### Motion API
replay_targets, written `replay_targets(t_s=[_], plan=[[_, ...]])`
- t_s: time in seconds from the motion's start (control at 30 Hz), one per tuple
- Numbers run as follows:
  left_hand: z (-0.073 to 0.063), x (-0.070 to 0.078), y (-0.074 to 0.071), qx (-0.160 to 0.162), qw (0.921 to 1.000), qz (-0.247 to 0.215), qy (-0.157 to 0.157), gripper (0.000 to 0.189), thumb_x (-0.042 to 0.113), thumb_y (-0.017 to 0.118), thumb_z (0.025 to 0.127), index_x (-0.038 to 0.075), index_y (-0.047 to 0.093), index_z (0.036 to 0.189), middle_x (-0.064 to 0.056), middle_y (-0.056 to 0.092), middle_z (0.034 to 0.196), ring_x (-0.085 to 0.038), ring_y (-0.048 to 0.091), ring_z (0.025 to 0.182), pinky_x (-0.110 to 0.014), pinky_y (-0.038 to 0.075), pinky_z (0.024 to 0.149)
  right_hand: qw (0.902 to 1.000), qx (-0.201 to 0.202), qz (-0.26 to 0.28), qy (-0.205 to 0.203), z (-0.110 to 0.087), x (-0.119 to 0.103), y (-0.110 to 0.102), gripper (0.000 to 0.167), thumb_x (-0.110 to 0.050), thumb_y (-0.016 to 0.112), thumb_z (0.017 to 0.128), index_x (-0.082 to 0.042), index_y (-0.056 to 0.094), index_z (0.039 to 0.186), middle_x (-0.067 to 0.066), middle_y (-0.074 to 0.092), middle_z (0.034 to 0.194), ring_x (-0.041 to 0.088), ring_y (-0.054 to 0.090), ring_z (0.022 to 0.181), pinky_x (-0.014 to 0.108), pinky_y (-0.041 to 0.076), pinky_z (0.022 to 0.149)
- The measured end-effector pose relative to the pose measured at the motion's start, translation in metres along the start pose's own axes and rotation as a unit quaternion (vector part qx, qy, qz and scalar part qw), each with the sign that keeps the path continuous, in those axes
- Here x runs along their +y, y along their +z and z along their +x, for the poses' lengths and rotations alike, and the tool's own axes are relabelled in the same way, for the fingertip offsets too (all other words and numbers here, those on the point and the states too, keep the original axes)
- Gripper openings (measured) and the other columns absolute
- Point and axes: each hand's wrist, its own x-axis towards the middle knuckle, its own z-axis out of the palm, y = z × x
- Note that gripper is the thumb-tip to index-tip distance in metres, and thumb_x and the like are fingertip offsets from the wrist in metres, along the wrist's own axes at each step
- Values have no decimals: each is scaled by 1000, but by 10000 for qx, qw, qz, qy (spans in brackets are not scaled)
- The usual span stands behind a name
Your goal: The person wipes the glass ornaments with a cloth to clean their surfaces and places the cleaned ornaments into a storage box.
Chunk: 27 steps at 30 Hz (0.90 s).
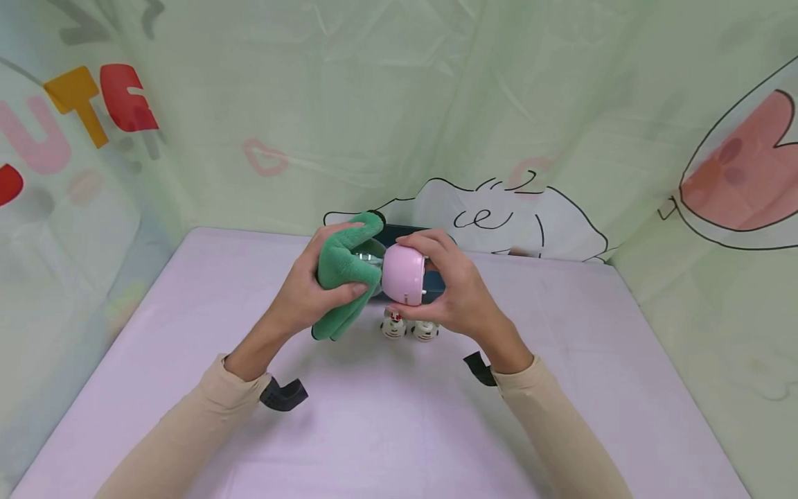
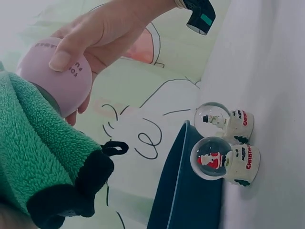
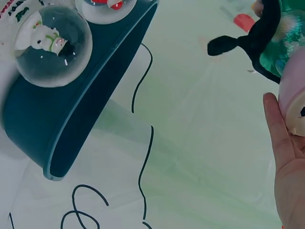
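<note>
Over the table, a large snow globe with a pink base (image 1: 402,274) is held on its side. My right hand (image 1: 460,287) grips that base, fingers on top and thumb below. A green cloth (image 1: 339,263) with black trim is folded around the glass end, and my left hand (image 1: 308,287) holds it against the glass. Most of the dome is covered by the cloth; some glittery glass (image 3: 288,45) shows in the right wrist view. Below the hands stand two small Christmas snow globes, one with a Santa (image 2: 212,160), the other with a snowman (image 2: 214,120).
Behind the small globes stands a dark blue bin (image 3: 71,102) with an open top. The table (image 1: 349,430) has a pale lilac cover. Printed curtains (image 1: 374,104) hang along the back and both sides.
</note>
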Motion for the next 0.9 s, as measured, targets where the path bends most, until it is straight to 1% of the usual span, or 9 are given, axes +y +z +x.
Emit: replay_targets(t_s=[0.2,0.4,0.57,0.67,0.77,0.9], plan=[[1,-1,0,23,9997,140,-206,72,14,81,82,30,50,146,2,50,135,-22,56,112,-49,49,90,9990,-31,-376,-221,1,-2,0,81,-19,97,65,-9,57,134,9,56,127,20,60,112,28,56,86],[1,1,0,-17,9991,163,-378,70,17,80,85,32,50,147,2,49,136,-22,56,114,-49,50,91,9957,-61,-831,-415,1,-2,0,77,-25,94,69,-10,57,134,12,56,125,22,62,112,34,55,92],[1,0,1,-60,9986,175,-502,69,16,80,87,33,50,147,1,48,135,-21,56,115,-48,50,93,9918,-63,-1118,-623,1,-1,1,73,-29,93,72,-12,57,133,13,56,124,23,63,110,37,57,89],[0,0,0,-239,9987,150,-422,71,15,80,86,31,49,147,2,47,138,-21,56,115,-48,50,93,9898,-9,-1210,-754,0,-1,1,71,-32,92,71,-12,59,131,13,57,123,23,63,109,37,58,87],[-1,-1,-2,-497,9985,142,-181,74,13,80,84,29,47,149,4,44,144,-21,55,118,-48,48,95,9899,65,-1138,-841,0,-2,-1,72,-33,93,69,-11,61,129,13,59,120,23,64,109,38,58,86],[-1,-1,-4,-641,9977,205,111,75,12,80,83,25,47,150,5,41,149,-20,53,122,-48,45,99,9933,89,-872,-758,2,-3,-3,75,-32,95,65,-10,62,129,11,61,120,22,64,109,36,58,86]])
